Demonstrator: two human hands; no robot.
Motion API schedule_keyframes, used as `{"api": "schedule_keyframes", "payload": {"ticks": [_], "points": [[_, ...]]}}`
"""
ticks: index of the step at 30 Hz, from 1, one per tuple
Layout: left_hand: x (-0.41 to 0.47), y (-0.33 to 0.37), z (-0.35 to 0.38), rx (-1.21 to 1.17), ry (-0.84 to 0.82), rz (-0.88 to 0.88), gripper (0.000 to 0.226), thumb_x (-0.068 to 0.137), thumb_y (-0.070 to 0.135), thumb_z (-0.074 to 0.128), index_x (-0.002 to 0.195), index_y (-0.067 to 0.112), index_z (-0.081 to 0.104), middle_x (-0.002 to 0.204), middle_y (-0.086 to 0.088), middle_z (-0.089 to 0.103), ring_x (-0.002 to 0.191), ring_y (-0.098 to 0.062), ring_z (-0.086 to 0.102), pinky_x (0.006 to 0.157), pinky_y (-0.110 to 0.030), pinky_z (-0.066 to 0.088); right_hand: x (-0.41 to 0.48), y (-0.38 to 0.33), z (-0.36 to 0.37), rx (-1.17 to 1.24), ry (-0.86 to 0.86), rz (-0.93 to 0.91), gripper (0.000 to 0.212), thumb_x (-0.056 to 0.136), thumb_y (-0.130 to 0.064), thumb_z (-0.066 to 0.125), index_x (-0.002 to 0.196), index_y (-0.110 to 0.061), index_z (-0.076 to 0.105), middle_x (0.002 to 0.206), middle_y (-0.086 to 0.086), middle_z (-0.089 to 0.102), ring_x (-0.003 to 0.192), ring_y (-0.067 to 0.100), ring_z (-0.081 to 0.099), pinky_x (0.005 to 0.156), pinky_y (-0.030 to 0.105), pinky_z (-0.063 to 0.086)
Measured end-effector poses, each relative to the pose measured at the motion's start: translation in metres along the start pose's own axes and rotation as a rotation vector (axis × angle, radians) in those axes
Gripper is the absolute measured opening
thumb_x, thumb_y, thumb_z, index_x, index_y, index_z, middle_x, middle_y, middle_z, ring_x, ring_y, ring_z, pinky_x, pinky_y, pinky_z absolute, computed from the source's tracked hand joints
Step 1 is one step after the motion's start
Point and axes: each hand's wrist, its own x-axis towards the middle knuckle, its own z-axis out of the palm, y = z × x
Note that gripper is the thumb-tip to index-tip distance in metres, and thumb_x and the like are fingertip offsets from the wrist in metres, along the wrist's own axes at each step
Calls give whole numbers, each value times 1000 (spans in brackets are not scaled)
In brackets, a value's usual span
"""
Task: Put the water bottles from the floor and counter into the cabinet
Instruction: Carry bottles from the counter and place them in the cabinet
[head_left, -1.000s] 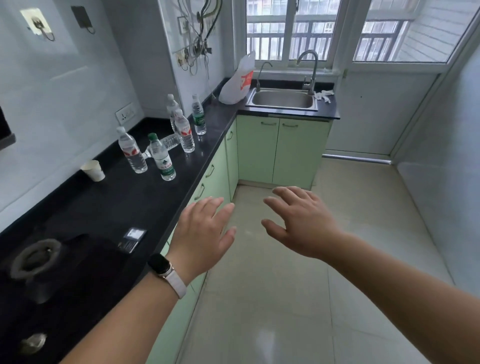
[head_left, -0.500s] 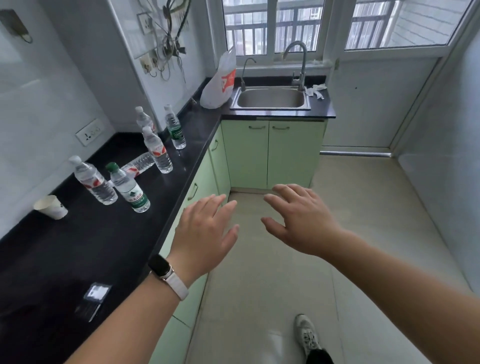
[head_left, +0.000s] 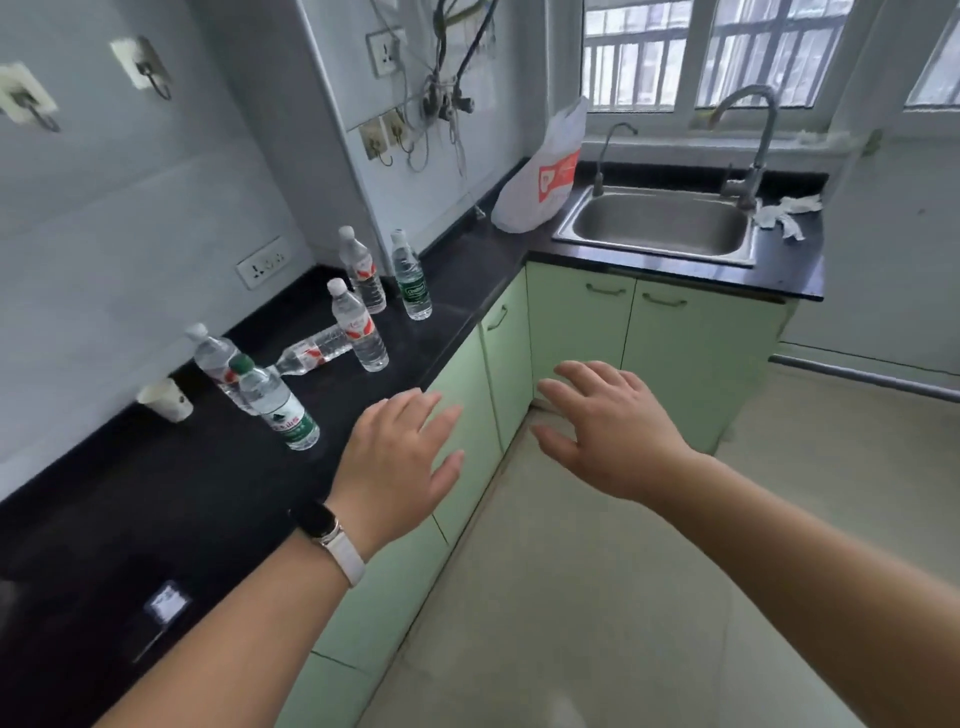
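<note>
To the right and front of the green-capped bottle (head_left: 278, 413) the black counter (head_left: 208, 493) lies open up to its edge. Just behind this bottle, close or touching, stands a red-label bottle (head_left: 214, 361). A paper cup (head_left: 167, 400) stands to its left. A lying bottle (head_left: 311, 356) and an upright bottle (head_left: 361, 332) are further behind, to the right.

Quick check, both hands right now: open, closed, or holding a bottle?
Left hand: open, fingers spread, holding nothing, over the counter edge.
Right hand: open, fingers spread, holding nothing, out in front of the green cabinet doors.
</note>
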Motion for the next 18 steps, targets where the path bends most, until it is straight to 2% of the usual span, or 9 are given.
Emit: {"api": "schedule_keyframes", "payload": {"ticks": [6, 11, 18], "points": [[1, -34, -2, 90, -4, -168, 46, 90, 40, 57, 125, 13, 67, 126, -14, 66, 120, -36, 59, 98, -53, 50, 67, -3, 3, 36, -6, -152, 56, 97, -58, 38, 143, -27, 45, 149, 1, 42, 138, 25, 33, 112, 39, 23], [4, -71, 12, 105, -28, -288, 49, 91, 43, 48, 125, 13, 69, 127, -13, 66, 121, -36, 60, 98, -50, 48, 119, -25, 15, 30, -48, -256, 58, 98, -59, 34, 146, -28, 40, 153, -1, 37, 141, 23, 30, 114, 39, 21], [21, -153, 42, 99, -65, -385, 52, 91, 45, 45, 127, 15, 68, 129, -12, 66, 123, -33, 59, 100, -49, 48, 208, -61, 35, -9, -40, -315, 57, 96, -59, 37, 142, -27, 47, 146, -2, 45, 137, 23, 38, 111, 41, 29]]}}
